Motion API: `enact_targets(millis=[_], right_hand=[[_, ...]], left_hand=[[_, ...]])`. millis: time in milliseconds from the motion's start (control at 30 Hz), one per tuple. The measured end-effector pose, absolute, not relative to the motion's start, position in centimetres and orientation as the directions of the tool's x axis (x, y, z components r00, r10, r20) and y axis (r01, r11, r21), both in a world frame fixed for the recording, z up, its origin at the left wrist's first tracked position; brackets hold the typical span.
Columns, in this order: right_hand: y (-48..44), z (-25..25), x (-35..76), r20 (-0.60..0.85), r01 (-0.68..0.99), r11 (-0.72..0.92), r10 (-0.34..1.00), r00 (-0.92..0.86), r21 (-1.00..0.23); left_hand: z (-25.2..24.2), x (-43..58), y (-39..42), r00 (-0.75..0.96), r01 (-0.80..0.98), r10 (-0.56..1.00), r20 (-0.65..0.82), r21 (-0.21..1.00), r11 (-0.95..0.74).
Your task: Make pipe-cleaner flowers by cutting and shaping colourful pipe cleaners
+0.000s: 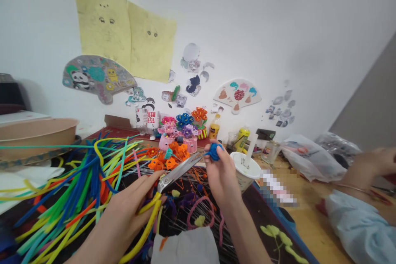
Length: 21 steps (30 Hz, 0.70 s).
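Observation:
My left hand [131, 200] is closed around the yellow handles of a pair of scissors [178, 173]. The silver blades point up and to the right, close to my right hand [222, 175]. Between the fingertips of that hand is a small rolled blue pipe-cleaner piece [215, 151]; its exact shape is partly hidden. The blade tips are near it, but I cannot tell whether they touch. Behind the blades lie orange pipe-cleaner flowers [171, 156]. Below, a pink pipe-cleaner loop [200, 211] rests among thin wires and scraps.
Many loose pipe cleaners [83, 185] spread over the left side, beside a beige basin [37, 132]. Finished flower pots [167, 140] stand at the back. A white cup [246, 169] is right of my hand. At far right is another person's sleeve [359, 222], near a plastic bag [309, 154].

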State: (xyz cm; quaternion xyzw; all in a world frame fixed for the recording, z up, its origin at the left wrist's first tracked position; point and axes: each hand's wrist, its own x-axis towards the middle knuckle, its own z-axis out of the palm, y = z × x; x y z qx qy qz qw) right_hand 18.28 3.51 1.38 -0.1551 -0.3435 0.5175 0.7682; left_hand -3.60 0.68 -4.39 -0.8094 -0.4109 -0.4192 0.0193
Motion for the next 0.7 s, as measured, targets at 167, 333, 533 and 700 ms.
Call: enact_targets(millis=[167, 333, 533, 700], right_hand=[[3.35, 1.51, 18.30, 0.355, -0.704, 0.406, 0.906, 0.229, -0.582], [3.28, 1.60, 18.26, 0.369, -0.704, 0.408, 0.903, 0.219, -0.581], [3.20, 1.67, 18.25, 0.357, -0.706, 0.400, 0.908, 0.219, -0.585], [3.10, 1.79, 18.28, 0.367, -0.702, 0.406, 0.904, 0.217, -0.585]], left_hand=[[-4.85, -3.72, 0.72, 0.350, 0.667, 0.675, 0.649, 0.334, -0.666], [-4.86, -3.76, 0.80, 0.372, 0.656, 0.676, 0.637, 0.335, -0.676], [-4.64, -3.73, 0.81, 0.402, 0.621, 0.656, 0.639, 0.335, -0.708], [-4.71, -3.62, 0.84, 0.401, 0.603, 0.643, 0.652, 0.341, -0.721]])
